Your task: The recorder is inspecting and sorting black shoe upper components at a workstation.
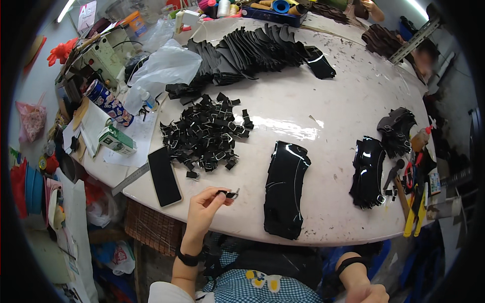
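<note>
My left hand [203, 204] is closed in a pinch over the table's near edge. Between its thumb and fingers is a small metal buckle [231, 194] on a short black strap piece. Low in the picture, my right hand [368, 292] is curled in front of my body, off the tabletop. Its fingers are partly cut off by the lower edge, so anything inside them is hidden. A glossy black stack of leather pieces [285, 189] lies to the right of my left hand. Beyond that hand is a heap of black straps with buckles [204, 132].
A phone [164, 177] and a metal ruler [130, 179] lie at the left. Dark pieces [242, 55] form a long row at the back. Buckled black pieces [368, 174] and yellow-handled tools [415, 214] are on the right. Another person's hand [374, 10] shows at the far right.
</note>
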`<state>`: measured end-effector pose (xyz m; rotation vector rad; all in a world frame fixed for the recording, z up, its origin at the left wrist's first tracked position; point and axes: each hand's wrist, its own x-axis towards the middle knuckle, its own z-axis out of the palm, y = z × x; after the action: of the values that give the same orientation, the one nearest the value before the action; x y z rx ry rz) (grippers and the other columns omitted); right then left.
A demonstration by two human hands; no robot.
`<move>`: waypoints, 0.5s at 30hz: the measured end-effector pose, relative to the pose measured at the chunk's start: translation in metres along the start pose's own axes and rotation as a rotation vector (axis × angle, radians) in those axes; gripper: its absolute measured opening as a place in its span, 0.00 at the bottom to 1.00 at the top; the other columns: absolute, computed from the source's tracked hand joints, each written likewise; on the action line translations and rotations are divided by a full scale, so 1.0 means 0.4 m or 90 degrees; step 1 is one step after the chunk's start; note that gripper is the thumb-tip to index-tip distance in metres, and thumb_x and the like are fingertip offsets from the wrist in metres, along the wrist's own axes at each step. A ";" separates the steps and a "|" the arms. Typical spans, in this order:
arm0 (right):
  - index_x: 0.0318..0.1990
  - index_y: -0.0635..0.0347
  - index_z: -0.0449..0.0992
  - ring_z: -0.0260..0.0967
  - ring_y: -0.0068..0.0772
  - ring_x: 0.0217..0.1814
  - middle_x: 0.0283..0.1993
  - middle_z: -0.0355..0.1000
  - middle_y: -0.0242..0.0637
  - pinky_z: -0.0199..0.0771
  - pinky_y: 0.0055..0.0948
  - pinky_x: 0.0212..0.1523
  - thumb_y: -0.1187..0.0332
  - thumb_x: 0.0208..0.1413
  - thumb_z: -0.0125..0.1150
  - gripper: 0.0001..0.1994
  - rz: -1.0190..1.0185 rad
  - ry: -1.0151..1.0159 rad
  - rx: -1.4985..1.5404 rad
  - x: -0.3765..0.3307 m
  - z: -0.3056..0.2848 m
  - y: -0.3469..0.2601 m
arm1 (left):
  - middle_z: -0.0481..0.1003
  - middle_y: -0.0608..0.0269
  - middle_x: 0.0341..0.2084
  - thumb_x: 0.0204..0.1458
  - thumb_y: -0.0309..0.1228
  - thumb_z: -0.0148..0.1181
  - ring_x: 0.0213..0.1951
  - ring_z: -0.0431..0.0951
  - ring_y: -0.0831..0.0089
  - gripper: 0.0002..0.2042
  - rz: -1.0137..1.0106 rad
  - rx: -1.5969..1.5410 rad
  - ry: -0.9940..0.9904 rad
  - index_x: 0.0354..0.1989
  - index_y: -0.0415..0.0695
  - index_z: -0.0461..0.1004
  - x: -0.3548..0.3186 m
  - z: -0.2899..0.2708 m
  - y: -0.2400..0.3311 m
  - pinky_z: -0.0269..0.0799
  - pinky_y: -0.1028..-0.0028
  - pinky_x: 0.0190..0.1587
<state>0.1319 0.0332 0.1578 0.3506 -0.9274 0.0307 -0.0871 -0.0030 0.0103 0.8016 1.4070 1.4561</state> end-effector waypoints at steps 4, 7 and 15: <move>0.43 0.44 0.68 0.66 0.21 0.21 0.23 0.67 0.28 0.64 0.21 0.23 0.70 0.51 0.49 0.11 0.218 -0.171 0.045 0.039 -0.004 -0.015 | 0.75 0.56 0.29 0.52 0.23 0.50 0.32 0.76 0.72 0.08 -0.042 -0.102 -0.090 0.37 0.32 0.72 -0.018 0.046 0.002 0.71 0.76 0.38; 0.43 0.44 0.70 0.67 0.21 0.20 0.22 0.68 0.29 0.66 0.20 0.22 0.71 0.52 0.47 0.12 0.156 0.010 0.015 0.024 0.020 -0.026 | 0.75 0.57 0.29 0.52 0.23 0.51 0.32 0.76 0.73 0.08 -0.053 -0.096 -0.124 0.38 0.33 0.72 -0.028 0.072 -0.002 0.71 0.76 0.38; 0.44 0.44 0.69 0.66 0.21 0.17 0.20 0.69 0.31 0.67 0.20 0.19 0.71 0.51 0.47 0.13 0.424 -0.387 0.241 0.096 -0.105 -0.063 | 0.75 0.56 0.31 0.52 0.24 0.51 0.34 0.76 0.72 0.07 -0.105 -0.158 -0.181 0.38 0.34 0.70 -0.050 0.108 -0.009 0.71 0.75 0.40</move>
<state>0.1922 0.0176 0.1578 0.3941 -1.6170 0.7525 -0.0396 -0.0054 0.0152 0.6864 1.0305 1.3018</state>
